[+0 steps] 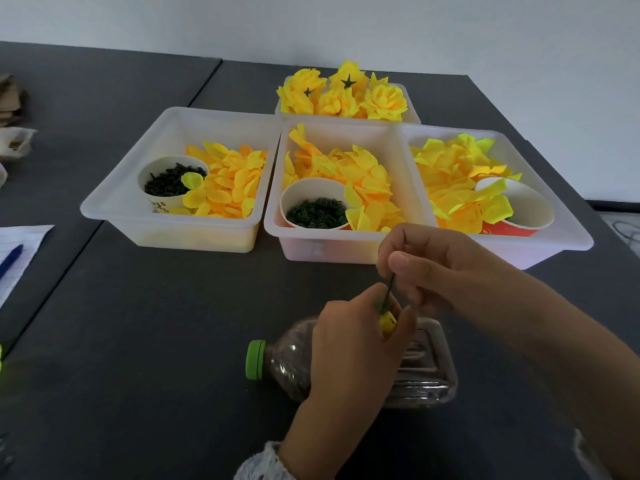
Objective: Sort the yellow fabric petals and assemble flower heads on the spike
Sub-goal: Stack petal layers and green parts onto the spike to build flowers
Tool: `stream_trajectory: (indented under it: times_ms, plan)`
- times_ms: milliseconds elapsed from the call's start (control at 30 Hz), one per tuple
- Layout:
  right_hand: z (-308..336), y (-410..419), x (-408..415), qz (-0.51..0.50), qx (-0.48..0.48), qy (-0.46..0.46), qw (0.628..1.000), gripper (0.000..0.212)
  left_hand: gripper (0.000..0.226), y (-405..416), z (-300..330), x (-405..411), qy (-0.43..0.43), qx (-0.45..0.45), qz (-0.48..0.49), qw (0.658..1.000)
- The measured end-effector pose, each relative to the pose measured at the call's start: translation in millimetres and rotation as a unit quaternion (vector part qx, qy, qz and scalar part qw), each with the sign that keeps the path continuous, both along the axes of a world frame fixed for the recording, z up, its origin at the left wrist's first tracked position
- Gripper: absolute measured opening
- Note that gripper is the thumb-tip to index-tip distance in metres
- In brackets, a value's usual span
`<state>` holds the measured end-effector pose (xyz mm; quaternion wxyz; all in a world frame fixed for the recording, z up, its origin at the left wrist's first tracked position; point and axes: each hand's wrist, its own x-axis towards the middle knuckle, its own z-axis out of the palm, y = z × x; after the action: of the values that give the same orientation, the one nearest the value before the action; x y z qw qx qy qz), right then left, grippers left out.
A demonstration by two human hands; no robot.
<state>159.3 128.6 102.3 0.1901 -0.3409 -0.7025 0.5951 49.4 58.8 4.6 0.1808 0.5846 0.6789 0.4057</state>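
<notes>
A dark grey table (156, 341) stands against a pale wall, and the landmark here is the middle tray (277, 202), a translucent white plastic bin holding loose yellow petals (360, 174) and a paper cup of small green rings (317, 211). Just left of the middle tray, touching it, is a left tray (104, 206) with more rounded orange-yellow petals (228, 183) and a cup of dark green pieces (171, 180). Just right of it sits a right tray (575, 237) of brighter petals (453, 168) with a tipped, white-lined red cup (526, 209). Behind the middle tray, a back tray (412, 112) holds finished flower heads (343, 93), two of them showing dark star-shaped backs.

In front of the middle tray, near its front wall, the right hand (436, 268) pinches the upper end of a thin dark spike (391, 284) between thumb and curled fingers. Just below, the left hand (353, 344) has its fingers curled round the lower part of the spike, where a small bit of yellow petal (387, 322) shows between thumb and fingers. Beneath both hands lies a clear plastic bottle (433, 368) on its side, its green cap (255, 359) pointing left.

Far left of the middle tray, at the table edge, lie lined paper (20, 247) and a blue pen (10, 259).
</notes>
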Motion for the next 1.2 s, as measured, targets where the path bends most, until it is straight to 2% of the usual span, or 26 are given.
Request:
stream_trajectory:
  times_ms: [67,133,233,300,400,567,667,733,767,867,900,1033,1133,1200]
  plan:
    - [2,-1,2,-0.03,0.09,-0.02,0.995,0.031,0.039,-1,0,0,0.004,-0.007,-0.001,1.0]
    - [5,-5,6,-0.022,0.165,-0.001,0.986,0.024,0.039,-1,0,0,0.006,-0.001,0.001,1.0]
    - [5,-12,7,0.015,0.19,0.011,0.982,0.01,0.032,-1,1,1,0.003,0.016,-0.001,1.0]
    - [0,-14,5,0.015,0.247,-0.032,0.968,0.004,0.02,-2,2,0,-0.006,0.022,-0.002,1.0]
    - [-8,-17,1,0.011,0.308,-0.1,0.946,0.007,0.014,1,3,-3,0.02,0.022,-0.022,0.999]
    - [-18,-18,5,0.008,0.29,-0.119,0.95,0.01,0.019,2,2,-7,0.083,0.02,-0.044,0.995]
    - [-17,-16,2,0.038,0.282,-0.128,0.95,0.009,0.018,7,3,-10,0.087,-0.036,-0.07,0.993]
    - [-18,-13,0,0.055,0.278,-0.138,0.949,0.011,0.024,9,5,-13,0.123,-0.083,-0.089,0.985]
    - [-18,-12,0,0.059,0.277,-0.14,0.949,0.013,0.025,9,8,-14,0.114,-0.102,-0.108,0.982]
    - [-22,-10,1,0.06,0.265,-0.131,0.953,0.013,0.016,3,16,-22,-0.079,-0.058,-0.129,0.987]
    - [-23,-9,2,0.059,0.256,-0.125,0.957,0.012,0.018,0,17,-25,-0.106,-0.051,-0.134,0.984]
    - [-32,-9,3,0.048,0.223,-0.1,0.969,0.009,0.014,0,11,-21,0.016,-0.051,-0.108,0.993]
    - [-34,-8,6,0.036,0.214,-0.089,0.972,0.007,0.013,2,10,-15,0.068,-0.055,-0.078,0.993]
    - [-29,-2,9,0.063,0.198,-0.097,0.973,0.006,0.016,2,7,-14,0.099,-0.053,-0.07,0.991]
